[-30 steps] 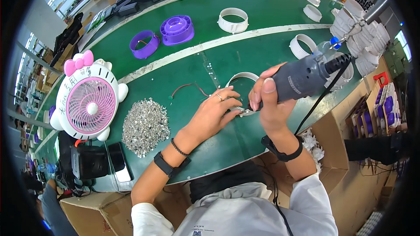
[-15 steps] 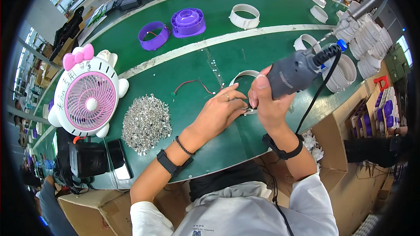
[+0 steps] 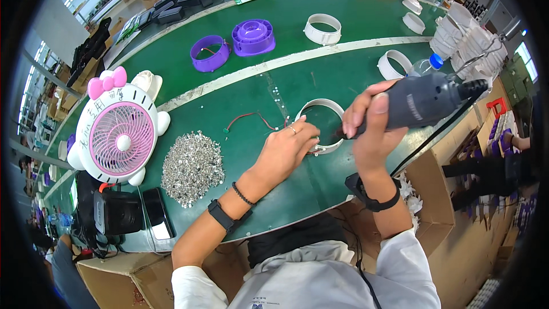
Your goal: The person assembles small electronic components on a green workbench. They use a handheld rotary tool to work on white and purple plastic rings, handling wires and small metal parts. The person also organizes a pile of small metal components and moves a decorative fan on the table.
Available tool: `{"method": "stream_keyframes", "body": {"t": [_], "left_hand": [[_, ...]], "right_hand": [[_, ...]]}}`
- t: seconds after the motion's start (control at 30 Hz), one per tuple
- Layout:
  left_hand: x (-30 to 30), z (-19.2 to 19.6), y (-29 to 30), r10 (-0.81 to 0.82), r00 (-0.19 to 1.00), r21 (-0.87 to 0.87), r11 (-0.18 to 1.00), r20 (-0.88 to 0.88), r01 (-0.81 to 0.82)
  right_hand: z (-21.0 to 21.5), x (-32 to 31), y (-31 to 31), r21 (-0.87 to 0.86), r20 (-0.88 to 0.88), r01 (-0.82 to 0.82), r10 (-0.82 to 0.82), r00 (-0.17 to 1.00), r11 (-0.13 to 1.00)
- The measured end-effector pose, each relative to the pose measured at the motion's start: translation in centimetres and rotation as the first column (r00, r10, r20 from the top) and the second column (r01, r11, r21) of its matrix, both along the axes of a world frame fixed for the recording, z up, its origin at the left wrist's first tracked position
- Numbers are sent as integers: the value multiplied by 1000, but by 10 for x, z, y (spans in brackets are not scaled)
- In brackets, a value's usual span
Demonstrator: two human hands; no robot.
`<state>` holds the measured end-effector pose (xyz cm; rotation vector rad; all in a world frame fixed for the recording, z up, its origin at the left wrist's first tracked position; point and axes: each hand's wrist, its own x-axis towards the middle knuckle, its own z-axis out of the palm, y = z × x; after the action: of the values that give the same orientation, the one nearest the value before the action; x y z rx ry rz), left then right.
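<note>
In my right hand (image 3: 374, 123) is a dark grey electric screwdriver (image 3: 414, 103), fingers wrapped round its front end. It lies tilted, its cord end toward the right and its blurred tip beside the right edge of a white plastic ring (image 3: 327, 102). My left hand (image 3: 289, 146) grips the near left side of this ring, fingertips curled at its rim. What the fingertips cover inside the ring is hidden. A thin red wire (image 3: 246, 115) with a small end piece runs along the green table to the ring's left side.
A heap of small metal parts (image 3: 193, 169) lies left of my left forearm, beside a pink-and-white fan (image 3: 121, 137). Farther back are purple housings (image 3: 254, 38) and white rings (image 3: 322, 28). A capped bottle (image 3: 426, 66) and stacked white parts (image 3: 466, 43) stand at right.
My right hand has drawn the screwdriver back to the right, off the ring, and tipped it flatter. More of the ring shows. My left hand stays at the ring's near side.
</note>
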<state>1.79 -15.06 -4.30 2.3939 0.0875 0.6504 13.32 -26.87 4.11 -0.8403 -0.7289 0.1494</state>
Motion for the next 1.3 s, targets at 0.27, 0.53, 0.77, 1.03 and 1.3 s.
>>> {"method": "stream_keyframes", "body": {"t": [0.27, 0.53, 0.77, 1.03, 1.3], "left_hand": [[-1, -2, -16, 23, 998, 340, 940, -61, -1], [-11, 24, -25, -16, 999, 232, 972, -52, 28], [-5, 26, -4, -77, 965, 302, 941, -250, 153], [12, 74, 49, 185, 983, 328, 929, -10, -172], [-24, 30, 248, 735, 675, 399, 638, -60, -659]], "right_hand": [[-8, 9, -23, -55, -8, 57, -58, 998, 997], [-4, 17, -43, -25, -8, 76, -76, 997, 997], [-3, 23, -58, -9, -47, 134, -135, 990, 991], [-10, 38, -92, 10, 25, 209, -209, 978, 978], [-14, 47, -101, -36, 79, 254, -251, 965, 966]]}}
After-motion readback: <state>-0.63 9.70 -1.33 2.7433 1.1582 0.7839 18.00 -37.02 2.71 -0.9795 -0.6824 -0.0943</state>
